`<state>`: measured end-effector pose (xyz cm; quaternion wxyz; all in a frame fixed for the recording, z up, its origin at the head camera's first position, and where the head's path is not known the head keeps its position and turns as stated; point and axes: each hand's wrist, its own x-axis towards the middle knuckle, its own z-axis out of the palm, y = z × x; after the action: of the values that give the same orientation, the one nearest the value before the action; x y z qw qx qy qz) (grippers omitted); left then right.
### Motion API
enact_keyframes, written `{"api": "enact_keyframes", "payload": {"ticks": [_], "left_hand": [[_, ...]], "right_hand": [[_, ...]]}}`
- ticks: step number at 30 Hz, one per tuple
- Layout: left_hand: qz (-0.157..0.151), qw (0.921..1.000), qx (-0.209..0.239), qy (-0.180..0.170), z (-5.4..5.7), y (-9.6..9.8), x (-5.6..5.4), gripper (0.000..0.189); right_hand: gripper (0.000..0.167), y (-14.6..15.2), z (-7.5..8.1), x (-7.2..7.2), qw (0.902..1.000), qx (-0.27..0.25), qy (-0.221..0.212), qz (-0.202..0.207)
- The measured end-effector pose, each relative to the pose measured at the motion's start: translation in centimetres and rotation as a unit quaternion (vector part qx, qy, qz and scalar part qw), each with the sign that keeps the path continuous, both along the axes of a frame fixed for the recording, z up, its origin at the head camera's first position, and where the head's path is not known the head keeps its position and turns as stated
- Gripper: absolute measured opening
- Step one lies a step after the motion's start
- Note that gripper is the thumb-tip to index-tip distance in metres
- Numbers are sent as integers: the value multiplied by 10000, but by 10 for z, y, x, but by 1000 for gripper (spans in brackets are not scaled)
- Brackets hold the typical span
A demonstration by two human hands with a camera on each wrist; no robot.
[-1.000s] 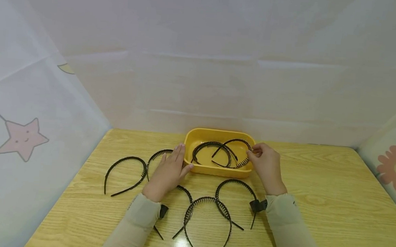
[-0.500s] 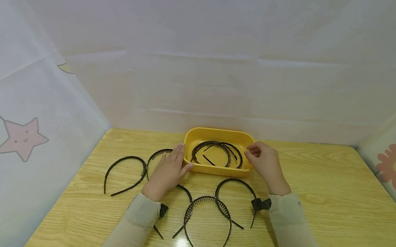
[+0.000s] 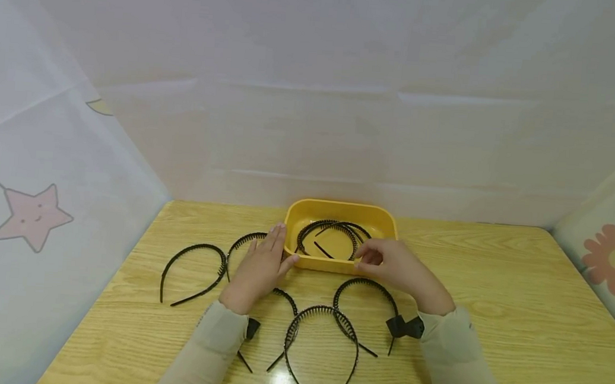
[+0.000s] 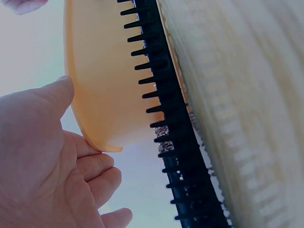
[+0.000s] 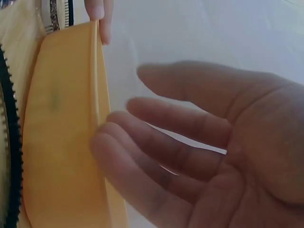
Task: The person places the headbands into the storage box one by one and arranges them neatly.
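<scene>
Several black toothed headbands (image 3: 337, 225) lie overlapping inside a yellow plastic box (image 3: 334, 266) at the table's back. My left hand (image 3: 259, 272) rests against the box's left end, fingers extended along the side and thumb at the front corner of the rim. In the left wrist view, that thumb touches the box's edge (image 4: 71, 97). Over the front right rim hovers my right hand (image 3: 401, 270); the right wrist view shows its fingers loosely bent, with nothing between them and the thumb. A headband (image 3: 368, 281) lies on the wood just below it.
More black headbands lie on the wooden table (image 3: 518, 326): one at far left (image 3: 196, 245), one at front centre (image 3: 325, 308), others partly hidden under my left forearm. White sheeting (image 3: 344, 129) rises behind the table and on both sides.
My right hand has let go of a headband, which now lies in the box with the others. The hand has then moved left and toward the front rim. My left hand has stayed put.
</scene>
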<state>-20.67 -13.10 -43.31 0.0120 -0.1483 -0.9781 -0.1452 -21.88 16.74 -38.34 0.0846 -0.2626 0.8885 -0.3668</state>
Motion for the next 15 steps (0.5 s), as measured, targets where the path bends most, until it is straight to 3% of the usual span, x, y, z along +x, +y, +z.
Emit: {"api": "enact_keyframes", "payload": {"ticks": [7, 15], "left_hand": [[11, 10000, -16, -31, 0, 0, 0, 80], [25, 10000, -12, -21, 0, -1, 1, 79]], "right_hand": [[12, -10, -3, 6, 9958, 133, -446, 788], [13, -24, -14, 10, 9838, 259, -993, 1470]]}}
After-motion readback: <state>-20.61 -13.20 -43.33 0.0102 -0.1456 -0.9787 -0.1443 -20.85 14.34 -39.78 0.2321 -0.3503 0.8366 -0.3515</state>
